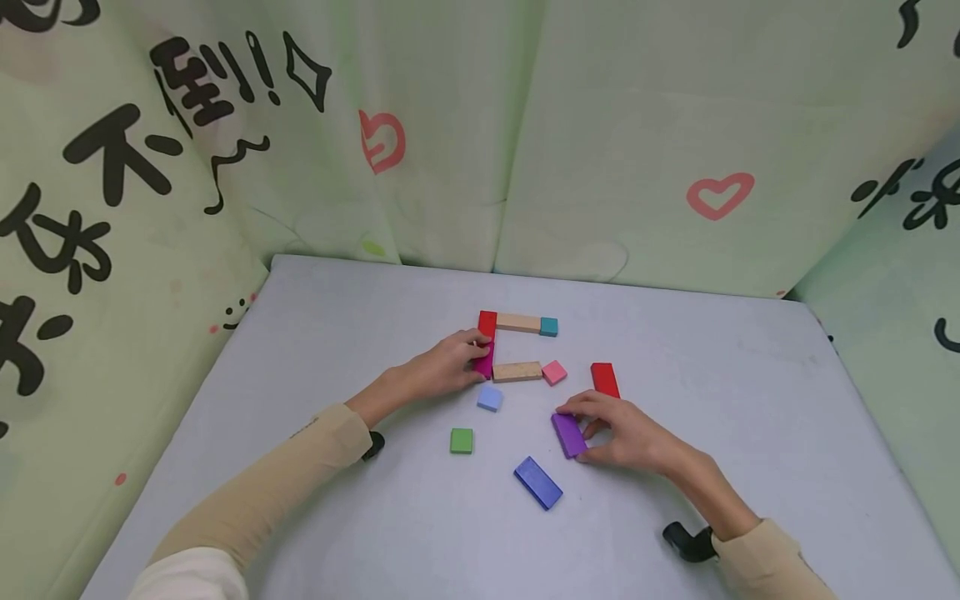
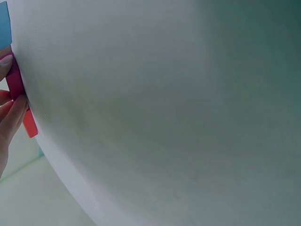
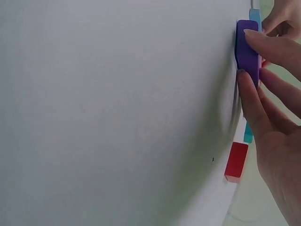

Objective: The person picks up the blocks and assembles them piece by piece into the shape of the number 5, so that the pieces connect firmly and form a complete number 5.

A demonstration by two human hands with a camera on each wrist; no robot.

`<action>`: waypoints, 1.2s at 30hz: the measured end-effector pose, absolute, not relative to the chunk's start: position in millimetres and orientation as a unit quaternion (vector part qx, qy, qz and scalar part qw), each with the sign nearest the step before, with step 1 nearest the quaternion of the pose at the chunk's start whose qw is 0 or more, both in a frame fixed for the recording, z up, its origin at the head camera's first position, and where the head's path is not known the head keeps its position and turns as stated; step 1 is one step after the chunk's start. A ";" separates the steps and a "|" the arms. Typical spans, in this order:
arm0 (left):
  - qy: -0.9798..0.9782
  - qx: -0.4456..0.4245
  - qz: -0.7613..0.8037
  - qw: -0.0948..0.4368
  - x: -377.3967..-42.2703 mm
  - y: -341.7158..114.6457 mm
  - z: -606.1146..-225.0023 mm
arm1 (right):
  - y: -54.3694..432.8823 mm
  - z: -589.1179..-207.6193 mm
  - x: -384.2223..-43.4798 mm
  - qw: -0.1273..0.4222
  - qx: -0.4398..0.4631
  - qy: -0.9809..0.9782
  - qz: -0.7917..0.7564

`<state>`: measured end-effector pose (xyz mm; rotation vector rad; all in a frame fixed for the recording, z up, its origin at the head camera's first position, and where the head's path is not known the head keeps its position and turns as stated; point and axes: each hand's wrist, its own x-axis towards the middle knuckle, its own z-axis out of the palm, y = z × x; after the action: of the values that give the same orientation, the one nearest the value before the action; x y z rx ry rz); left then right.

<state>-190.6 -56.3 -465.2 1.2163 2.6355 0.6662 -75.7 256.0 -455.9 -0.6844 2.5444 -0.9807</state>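
My left hand (image 1: pixel 448 364) pinches a magenta block (image 1: pixel 483 363) between thumb and fingers, one fingertip reaching the joint with a red block (image 1: pixel 487 322). Those two lie end to end. From the red one a plain wooden block (image 1: pixel 519 322) runs right to a teal cube (image 1: pixel 549 327). A second wooden block (image 1: pixel 517 372) extends from the magenta block's near end, with a pink cube (image 1: pixel 555 372) turned askew at its tip. Lower right, my right hand (image 1: pixel 626 433) grips a purple block (image 1: pixel 569 436) by its two ends; the right wrist view shows this purple block (image 3: pixel 248 52) close up.
Another red block (image 1: pixel 605 380) lies just beyond the right hand. Nearer me are a light blue cube (image 1: pixel 490 398), a green block (image 1: pixel 461 441) and a dark blue block (image 1: pixel 538 483). Printed curtains (image 1: pixel 600 125) enclose the white table (image 1: pixel 712 358) at the back and sides.
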 end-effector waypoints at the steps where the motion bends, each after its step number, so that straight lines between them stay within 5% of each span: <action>1: 0.882 0.407 0.223 0.081 -190.6 -56.3 -464.9 | 255.3 -455.9 -75.2 0.160 -0.237 0.894 -0.344; 20: 0.885 0.400 0.220 0.088 -189.6 -56.7 -464.7 | 233.5 -455.7 -68.6 0.057 -0.103 0.929 -0.352; 36: 0.886 0.398 0.217 0.095 -190.0 -56.0 -464.0 | 228.6 -453.7 -79.4 0.056 -0.107 0.928 -0.352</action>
<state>-190.0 -56.0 -464.0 1.1785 2.6274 0.6424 -79.4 228.6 -453.7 -0.3249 2.8164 -1.0692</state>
